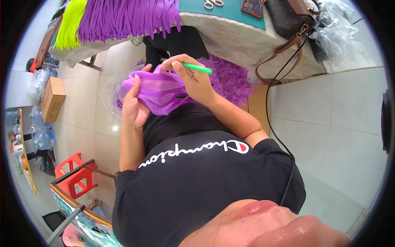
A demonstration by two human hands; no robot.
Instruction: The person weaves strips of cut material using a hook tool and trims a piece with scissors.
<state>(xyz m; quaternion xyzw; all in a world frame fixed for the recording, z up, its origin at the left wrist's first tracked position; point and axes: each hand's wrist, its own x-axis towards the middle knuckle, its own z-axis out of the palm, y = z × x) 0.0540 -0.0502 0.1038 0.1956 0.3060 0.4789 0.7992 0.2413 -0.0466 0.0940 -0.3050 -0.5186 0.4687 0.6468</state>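
Note:
My left hand [135,103] is closed on a soft, translucent purple piece with ridged edges [164,88], held over my lap. Its thumb lies along the left side of the piece. My right hand [195,82] grips a slim green pen-shaped tool [199,68] whose butt end points right. The tool's working tip is hidden behind my fingers, close to the far edge of the purple piece. A small dark strip [181,96] shows beside the purple material. Behind my right hand spreads a heap of purple scraps [234,82].
Purple strips [127,18] and lime-green strips [70,24] hang over the table's edge. Scissors [213,3] and a phone [252,6] lie on a green mat [230,16]. A brown handbag [290,20], a cable [267,103], a carton [53,99] and a red stool [78,177] are around me.

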